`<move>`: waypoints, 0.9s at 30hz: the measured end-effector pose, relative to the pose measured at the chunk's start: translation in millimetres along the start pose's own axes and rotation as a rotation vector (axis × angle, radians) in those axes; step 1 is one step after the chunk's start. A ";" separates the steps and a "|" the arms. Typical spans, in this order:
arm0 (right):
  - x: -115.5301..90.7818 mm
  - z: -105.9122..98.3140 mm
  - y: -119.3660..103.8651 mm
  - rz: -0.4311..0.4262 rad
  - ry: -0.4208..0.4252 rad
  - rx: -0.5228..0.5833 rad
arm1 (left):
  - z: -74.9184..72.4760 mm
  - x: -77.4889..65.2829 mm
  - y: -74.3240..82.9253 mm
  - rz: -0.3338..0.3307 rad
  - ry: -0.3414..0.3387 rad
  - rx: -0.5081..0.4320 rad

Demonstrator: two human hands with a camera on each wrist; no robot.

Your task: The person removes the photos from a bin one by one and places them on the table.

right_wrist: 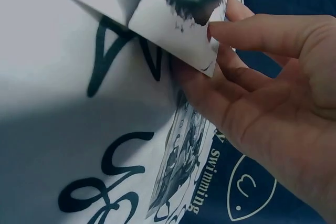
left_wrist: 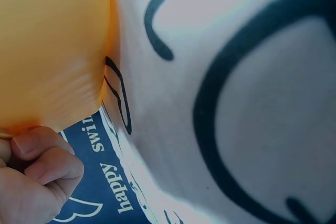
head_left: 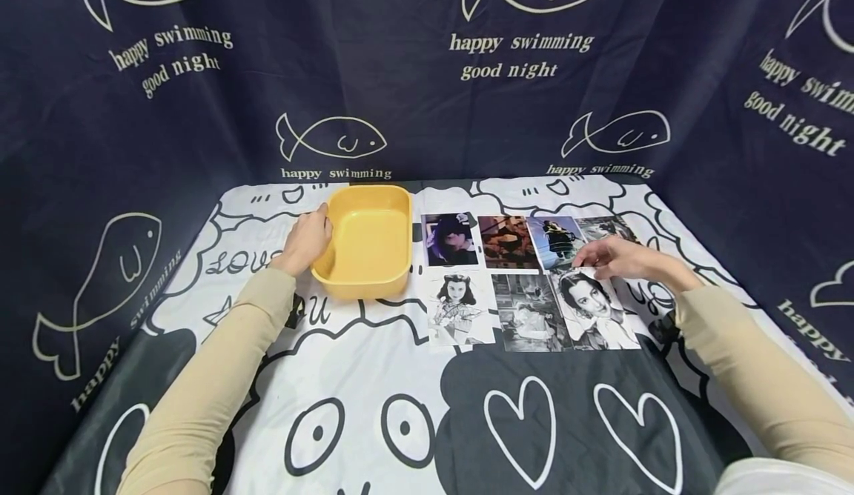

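Note:
My left hand [head_left: 308, 238] grips the left rim of a yellow plastic basin [head_left: 365, 247]. In the left wrist view, that hand's curled fingers [left_wrist: 44, 150] press against the basin's wall [left_wrist: 52, 51]. Over on the right, my right hand [head_left: 617, 258] pinches the top edge of a black-and-white portrait photo [head_left: 594, 310]. Thumb and fingers lie on either side of its corner in the right wrist view, and the photo [right_wrist: 186, 32] appears lifted at that end. A further black-and-white photo [head_left: 603, 226] lies behind this hand, partly hidden.
Beside the held photo lie several others in two rows, among them a purple-toned photo [head_left: 451, 240], a brownish photo [head_left: 507, 241] and a grey scene photo [head_left: 531, 313]. A black-and-white patterned cloth [head_left: 360, 369] covers the table. Dark blue curtains [head_left: 427, 110] hang behind and at both sides.

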State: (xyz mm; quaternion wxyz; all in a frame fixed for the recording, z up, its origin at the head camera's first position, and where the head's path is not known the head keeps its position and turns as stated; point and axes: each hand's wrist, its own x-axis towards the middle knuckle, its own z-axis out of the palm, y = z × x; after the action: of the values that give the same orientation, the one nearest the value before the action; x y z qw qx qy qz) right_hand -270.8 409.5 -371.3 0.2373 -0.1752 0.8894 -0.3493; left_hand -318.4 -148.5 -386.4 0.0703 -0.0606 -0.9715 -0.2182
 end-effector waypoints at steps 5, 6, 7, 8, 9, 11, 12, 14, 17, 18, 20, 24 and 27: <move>0.8 1.1 1.1 -0.061 0.033 -0.028 | 0.2 1.2 -0.1 -0.005 -0.008 0.003; 0.9 1.1 1.3 -0.069 0.039 -0.039 | 0.3 1.6 -0.2 -0.003 -0.007 0.003; 1.0 1.4 1.4 -0.081 0.045 -0.049 | 0.4 1.9 -0.4 -0.001 -0.008 0.002; 0.9 1.8 1.5 -0.091 0.051 -0.061 | 0.5 2.3 -0.5 0.001 -0.008 0.003; 0.5 2.1 1.4 -0.103 0.056 -0.077 | 0.7 2.6 -0.5 0.001 -0.010 0.003; -0.5 3.3 0.2 -0.114 0.063 -0.106 | 1.2 2.6 -0.4 0.001 -0.014 0.003; -1.4 3.9 -0.7 -0.115 0.068 -0.122 | 1.7 3.0 -0.5 0.001 -0.014 0.004; -3.2 4.6 -3.3 -0.119 0.085 -0.164 | 2.5 3.5 -0.2 0.003 -0.012 0.004; -5.4 4.7 -9.7 -0.118 0.137 -0.224 | 3.4 4.1 -0.4 0.014 -0.001 0.001; -5.8 4.6 -12.6 -0.128 0.165 -0.248 | 3.4 4.3 -0.7 0.019 0.001 -0.005; -4.7 5.3 -21.4 -0.160 0.225 -0.288 | 3.0 4.0 -2.5 0.026 0.004 -0.015; 1.3 9.5 -54.7 -0.240 0.377 -0.336 | -2.9 3.0 -8.1 0.019 -0.017 -0.043; 9.0 12.2 -86.8 -0.344 0.509 -0.372 | -15.4 0.7 -11.2 0.006 -0.044 -0.070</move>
State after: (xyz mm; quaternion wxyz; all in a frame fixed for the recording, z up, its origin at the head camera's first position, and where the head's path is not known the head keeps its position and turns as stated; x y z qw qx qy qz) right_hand -259.0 338.3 -320.8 -0.0902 -0.2699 0.9258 -0.2489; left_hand -319.0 -165.1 -377.2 0.0476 -0.0708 -0.9644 -0.2503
